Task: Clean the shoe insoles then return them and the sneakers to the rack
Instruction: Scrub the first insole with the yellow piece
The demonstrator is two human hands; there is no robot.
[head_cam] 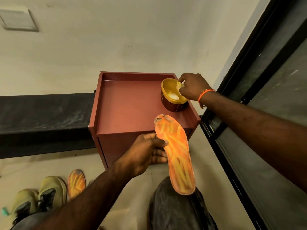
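Note:
My left hand (149, 151) grips a worn orange insole (177, 155) by its left edge, thumb on top, holding it in front of the maroon rack (126, 103). My right hand (192, 87) reaches into a yellow-lined tub (172, 95) at the rack top's right side and pinches a small pale item over white stuff inside. A second orange insole (76, 183) lies on the floor at lower left, beside two olive-green sneakers (51, 191) (23, 203).
A black stone ledge (44, 120) runs along the wall left of the rack. A black-framed glass door (265, 113) stands close on the right. My knee in dark trousers (174, 211) sits below the held insole. A wall plate (18, 19) is at upper left.

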